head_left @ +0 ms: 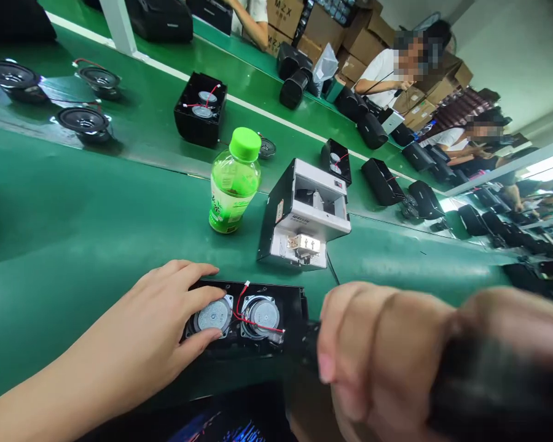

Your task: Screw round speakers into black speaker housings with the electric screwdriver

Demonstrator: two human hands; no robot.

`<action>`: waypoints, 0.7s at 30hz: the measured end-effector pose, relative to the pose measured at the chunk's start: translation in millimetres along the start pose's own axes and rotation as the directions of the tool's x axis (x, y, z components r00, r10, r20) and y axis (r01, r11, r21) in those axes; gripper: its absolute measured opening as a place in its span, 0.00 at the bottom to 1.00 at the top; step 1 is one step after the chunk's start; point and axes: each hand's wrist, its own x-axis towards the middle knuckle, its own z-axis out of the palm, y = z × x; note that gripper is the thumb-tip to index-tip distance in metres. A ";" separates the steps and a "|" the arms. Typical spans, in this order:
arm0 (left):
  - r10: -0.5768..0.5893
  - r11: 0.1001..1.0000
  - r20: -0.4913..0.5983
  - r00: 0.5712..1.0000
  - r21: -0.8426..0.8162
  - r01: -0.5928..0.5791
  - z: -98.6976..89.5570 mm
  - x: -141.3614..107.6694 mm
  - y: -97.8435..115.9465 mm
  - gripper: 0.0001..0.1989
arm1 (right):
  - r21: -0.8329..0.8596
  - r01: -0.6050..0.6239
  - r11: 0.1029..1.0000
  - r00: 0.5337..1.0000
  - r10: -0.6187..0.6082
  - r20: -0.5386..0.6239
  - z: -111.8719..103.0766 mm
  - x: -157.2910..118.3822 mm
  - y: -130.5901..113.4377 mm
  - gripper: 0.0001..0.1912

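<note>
A black speaker panel (237, 350) lies on the green bench in front of me, carrying two round speaker drivers with grey magnets. My left hand (166, 313) grips the left speaker driver (215, 314), thumb below and fingers above. Beside it, the right driver (263, 317) is untouched, with a red wire (245, 301) and white plug lying across the panel. Close to the camera, my right hand (378, 344) is wrapped around a dark, blurred tool that looks like an electric screwdriver (498, 387). Its front end points toward the panel's right end; the tip cannot be made out.
Behind the panel stand a green-capped bottle (234, 184) and a small grey-and-black screw feeder (306, 215). Loose speakers (83, 123) and black speaker boxes (200, 110) line the green conveyor. Across it, people sit working near cardboard boxes (283, 17).
</note>
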 end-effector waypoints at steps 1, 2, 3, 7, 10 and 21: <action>0.002 1.000 0.013 1.000 0.004 -0.002 -1.6 1.1 0.8 0.14 | 0.007 -0.002 1.000 1.000 0.002 0.017 4.5 -3.5 1.0 0.23; 0.003 1.000 0.028 1.000 0.003 -0.003 -3.1 1.9 1.3 0.14 | 0.010 -0.007 1.000 0.999 0.006 0.039 8.7 -4.8 3.6 0.23; 0.000 1.000 0.045 0.999 -0.002 0.000 -4.3 2.5 1.6 0.14 | 0.013 -0.009 1.000 0.998 0.008 0.060 12.6 -4.5 7.2 0.23; -0.025 1.000 0.075 0.997 -0.006 0.025 -6.6 4.8 3.4 0.14 | 0.033 -0.009 0.999 0.993 0.005 0.121 22.7 0.6 25.2 0.17; -0.021 1.000 0.080 0.997 -0.019 0.022 -7.2 7.9 5.7 0.15 | 0.116 0.128 0.985 0.983 -0.142 0.117 26.3 0.0 33.4 0.11; -0.048 0.997 0.085 0.995 -0.052 0.053 -7.1 11.0 9.1 0.13 | 0.078 0.127 0.989 0.985 -0.135 0.112 23.8 -11.9 27.0 0.17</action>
